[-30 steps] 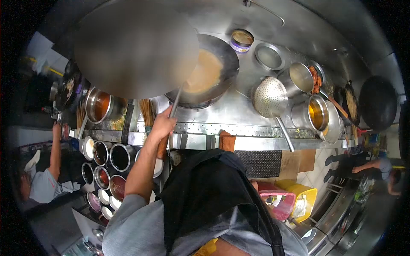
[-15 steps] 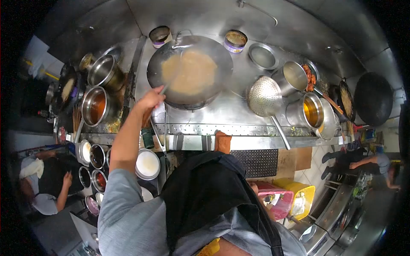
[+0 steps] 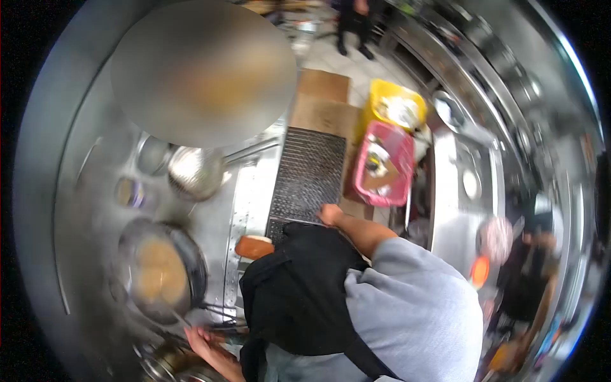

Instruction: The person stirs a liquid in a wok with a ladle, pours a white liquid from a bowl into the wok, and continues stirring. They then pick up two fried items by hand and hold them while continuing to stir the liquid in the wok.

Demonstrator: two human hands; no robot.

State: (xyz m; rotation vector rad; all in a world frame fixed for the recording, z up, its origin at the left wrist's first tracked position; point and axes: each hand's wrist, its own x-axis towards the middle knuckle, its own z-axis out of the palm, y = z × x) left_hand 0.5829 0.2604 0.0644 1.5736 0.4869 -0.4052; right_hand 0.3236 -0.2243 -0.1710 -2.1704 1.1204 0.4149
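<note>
At the lower left, my left hand [image 3: 202,342] is closed round the handle of a metal utensil [image 3: 176,314] that reaches into the wok [image 3: 195,264]. Tan, cloudy liquid [image 3: 159,270] fills the middle of the wok, and motion blurs its outline. My right hand [image 3: 330,214] is beside the black apron [image 3: 299,286], over the dark ridged mat [image 3: 309,169]. Its fingers look curled, and what they hold, if anything, cannot be made out. A brown cloth [image 3: 254,247] lies at the counter's edge.
A perforated strainer [image 3: 194,172] and a purple-labelled tin [image 3: 130,192] stand on the steel counter [image 3: 216,223]. Pink [image 3: 386,162] and yellow bins [image 3: 372,95] stand beyond the mat. Another person's legs [image 3: 354,32] show at the top. A large grey blurred oval hides the upper left.
The view has swung to the right, so the wok now appears at the lower left. My right hand has come into clearer view; my left hand remains at the wok utensil.
</note>
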